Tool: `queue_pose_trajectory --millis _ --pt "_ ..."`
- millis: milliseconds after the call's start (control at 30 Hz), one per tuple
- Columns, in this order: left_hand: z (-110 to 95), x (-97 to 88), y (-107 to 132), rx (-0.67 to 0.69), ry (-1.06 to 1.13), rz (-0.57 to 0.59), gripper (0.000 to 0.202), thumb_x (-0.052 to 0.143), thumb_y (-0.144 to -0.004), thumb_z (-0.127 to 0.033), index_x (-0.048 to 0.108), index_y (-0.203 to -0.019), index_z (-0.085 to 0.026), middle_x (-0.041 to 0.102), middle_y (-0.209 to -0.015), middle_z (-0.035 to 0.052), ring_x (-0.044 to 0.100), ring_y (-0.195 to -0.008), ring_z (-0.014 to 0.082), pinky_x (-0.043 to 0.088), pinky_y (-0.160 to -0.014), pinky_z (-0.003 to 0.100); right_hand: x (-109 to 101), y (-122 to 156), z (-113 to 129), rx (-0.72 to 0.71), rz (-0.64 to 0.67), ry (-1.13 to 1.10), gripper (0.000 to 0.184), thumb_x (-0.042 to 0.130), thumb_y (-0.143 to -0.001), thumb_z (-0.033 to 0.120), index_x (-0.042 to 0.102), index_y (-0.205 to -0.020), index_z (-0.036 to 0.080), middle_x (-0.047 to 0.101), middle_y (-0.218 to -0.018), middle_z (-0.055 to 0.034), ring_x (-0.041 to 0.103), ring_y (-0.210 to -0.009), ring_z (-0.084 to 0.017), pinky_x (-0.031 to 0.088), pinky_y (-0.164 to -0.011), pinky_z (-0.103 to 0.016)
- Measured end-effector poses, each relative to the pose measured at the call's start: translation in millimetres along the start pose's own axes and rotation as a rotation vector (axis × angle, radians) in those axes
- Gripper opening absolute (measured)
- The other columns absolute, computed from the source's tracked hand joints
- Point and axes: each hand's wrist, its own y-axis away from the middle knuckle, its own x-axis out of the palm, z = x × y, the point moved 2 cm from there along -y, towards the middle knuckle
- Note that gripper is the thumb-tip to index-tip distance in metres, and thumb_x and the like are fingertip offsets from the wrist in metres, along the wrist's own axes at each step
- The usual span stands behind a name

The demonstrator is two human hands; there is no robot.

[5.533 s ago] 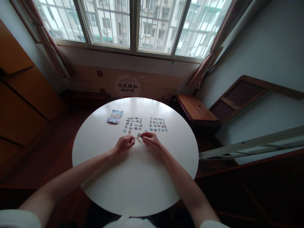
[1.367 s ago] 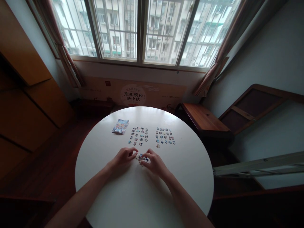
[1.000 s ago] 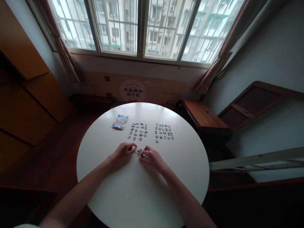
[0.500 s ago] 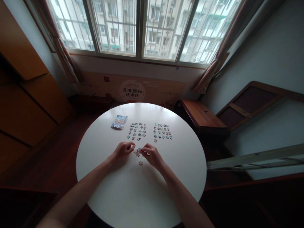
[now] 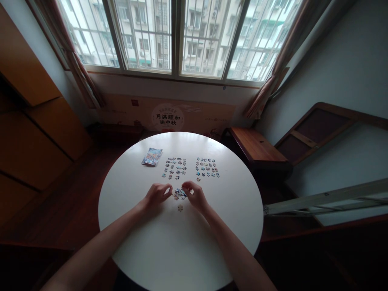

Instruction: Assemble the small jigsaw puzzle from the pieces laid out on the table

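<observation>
Left hand (image 5: 157, 194) beside puzzle pile (image 5: 178, 195); right hand (image 5: 195, 197) at its edge; can't tell whether either grips.

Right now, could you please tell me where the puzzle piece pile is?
In the head view, the pile lies on the white table, between the left hand and right hand.

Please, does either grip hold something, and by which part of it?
For the right grip, it cannot be told: it is at the piled puzzle pieces, and details are too small. In the left grip, beside them, no piece is visible.
</observation>
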Motion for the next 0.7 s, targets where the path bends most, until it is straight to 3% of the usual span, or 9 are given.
queue_pose_trajectory --millis 200,400,700 --pt "-4.9 -7.0 0.0 0.075 -0.009 -0.095 0.022 0.047 -0.089 -0.021 0.066 -0.077 -0.016 0.047 -0.046 -0.0039 0.042 -0.044 0.0076 0.029 -0.051 0.02 1.6 -1.9 -8.4 0.087 -0.051 -0.104 0.012 0.059 -0.082 0.028 0.064 -0.082 0.016 0.066 -0.081 -0.0054 0.063 -0.075 -0.015 0.052 -0.066 -0.027" --pt "-7.0 -4.5 -2.2 -0.022 0.077 -0.221 0.023 0.047 -0.088 -0.022 0.066 -0.075 -0.015 0.041 -0.044 -0.0059 0.038 -0.042 0.0062 0.032 -0.051 0.019 1.3 -2.4 -15.9 0.133 -0.092 -0.248 0.021 0.059 -0.082 0.029 0.068 -0.097 0.018 0.066 -0.085 -0.0057 0.064 -0.075 -0.015 0.054 -0.068 -0.028" --pt "-17.4 12.8 -25.6 -0.151 0.265 -0.252 0.028 0.047 -0.088 -0.028 0.067 -0.072 -0.015 0.04 -0.045 -0.0054 0.036 -0.043 0.0066 0.033 -0.051 0.019 0.0 -7.1 -16.3 0.203 -0.104 -0.318 0.016 0.065 -0.076 0.03 0.068 -0.083 0.016 0.07 -0.079 -0.0061 0.068 -0.072 -0.018 0.057 -0.068 -0.031"
